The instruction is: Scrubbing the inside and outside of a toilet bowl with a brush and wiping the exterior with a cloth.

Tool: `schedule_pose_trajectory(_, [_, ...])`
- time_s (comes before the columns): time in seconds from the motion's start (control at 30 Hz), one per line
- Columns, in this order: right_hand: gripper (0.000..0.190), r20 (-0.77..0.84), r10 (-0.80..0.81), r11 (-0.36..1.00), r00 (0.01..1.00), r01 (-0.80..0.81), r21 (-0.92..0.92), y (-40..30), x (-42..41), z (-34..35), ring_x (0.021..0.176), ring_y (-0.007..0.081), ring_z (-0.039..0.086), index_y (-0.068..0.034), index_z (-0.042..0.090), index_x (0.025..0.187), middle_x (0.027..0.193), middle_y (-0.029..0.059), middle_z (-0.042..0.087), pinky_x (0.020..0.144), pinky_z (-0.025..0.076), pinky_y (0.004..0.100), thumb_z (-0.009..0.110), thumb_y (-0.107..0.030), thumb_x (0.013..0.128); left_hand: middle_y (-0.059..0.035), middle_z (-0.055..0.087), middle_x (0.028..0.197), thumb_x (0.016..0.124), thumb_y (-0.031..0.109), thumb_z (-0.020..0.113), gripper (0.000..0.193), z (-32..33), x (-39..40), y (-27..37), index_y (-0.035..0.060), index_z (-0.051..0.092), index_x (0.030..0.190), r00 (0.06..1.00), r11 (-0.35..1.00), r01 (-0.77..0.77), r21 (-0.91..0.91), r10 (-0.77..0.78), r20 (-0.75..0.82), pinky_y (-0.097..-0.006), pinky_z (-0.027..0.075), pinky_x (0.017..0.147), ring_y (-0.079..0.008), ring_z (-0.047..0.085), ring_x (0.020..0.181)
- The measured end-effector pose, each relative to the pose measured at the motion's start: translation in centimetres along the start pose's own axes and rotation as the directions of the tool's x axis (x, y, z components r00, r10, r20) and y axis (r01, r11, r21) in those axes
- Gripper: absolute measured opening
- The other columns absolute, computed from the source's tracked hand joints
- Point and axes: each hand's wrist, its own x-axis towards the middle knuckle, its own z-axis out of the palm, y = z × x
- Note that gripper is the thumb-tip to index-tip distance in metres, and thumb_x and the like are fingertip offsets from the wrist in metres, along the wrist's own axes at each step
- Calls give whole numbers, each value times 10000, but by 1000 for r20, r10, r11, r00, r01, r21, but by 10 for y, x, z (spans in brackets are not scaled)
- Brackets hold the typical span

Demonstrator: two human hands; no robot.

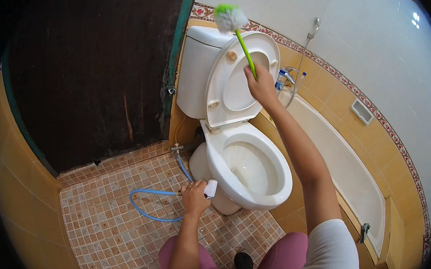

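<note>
My right hand [261, 83] grips the green handle of a toilet brush [246, 51], its white and green bristle head raised in front of the toilet's cistern and open lid. In my left hand [195, 197] is a white bidet sprayer [210, 189] on a blue hose [144, 191], held just left of the bowl's rim. The white toilet bowl [286, 174] stands with its seat and lid [216, 85] up against the cistern [192, 76]. Some water shows in the bowl. Whether the sprayer is running cannot be told.
A white bathtub [337, 156] runs along the right, with a cloth [364, 232] on its near edge. A mixer tap [288, 75], a plastic bottle [280, 80] and a hand shower [317, 24] are beyond. A dark door [95, 75] is at left; the hose valve [177, 148] is behind the bowl.
</note>
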Motion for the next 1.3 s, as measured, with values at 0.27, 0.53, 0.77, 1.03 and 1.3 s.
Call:
schedule_pose_trajectory(0.27, [365,78,228,964,970,-215,-154,-8,55,61,831,462,597,-38,443,1189,829,303,609,750,452,530,526,-217,882,-56,638,871,637,139,661,215,-6,-5,-1,100,599,840,998,1000,13,6,-12,-67,-415,351,766,-256,609,855])
schedule_pose_trajectory(0.53, [400,41,255,962,966,-249,-114,-2,56,69,840,429,617,-48,485,1154,879,258,640,755,472,481,553,-331,878,-60,646,905,654,157,671,246,-13,-13,-3,101,607,885,998,1000,8,13,-7,-57,-408,348,787,-252,610,868])
schedule_pose_trajectory(0.77, [545,27,474,881,880,-473,-27,6,68,72,770,283,638,-34,537,937,818,154,646,710,496,382,741,-479,699,-54,641,895,639,129,670,267,-23,-16,0,101,610,898,1000,1000,23,13,-23,-7,-414,348,790,-254,609,878])
schedule_pose_trajectory(1.03, [519,-50,596,803,802,-595,33,-6,68,69,772,293,621,-52,507,882,811,160,629,709,489,379,782,-389,597,-63,630,887,623,123,668,280,-33,-18,-9,93,617,897,998,999,45,-7,-45,-49,-423,355,789,-266,602,892])
schedule_pose_trajectory(1.3, [488,-212,586,806,782,-536,251,-31,17,33,769,274,611,-39,508,913,812,147,617,719,482,373,775,-314,610,-65,629,879,632,134,671,276,-42,-16,-11,97,620,901,998,998,55,-31,-55,2,-422,357,786,-277,600,890])
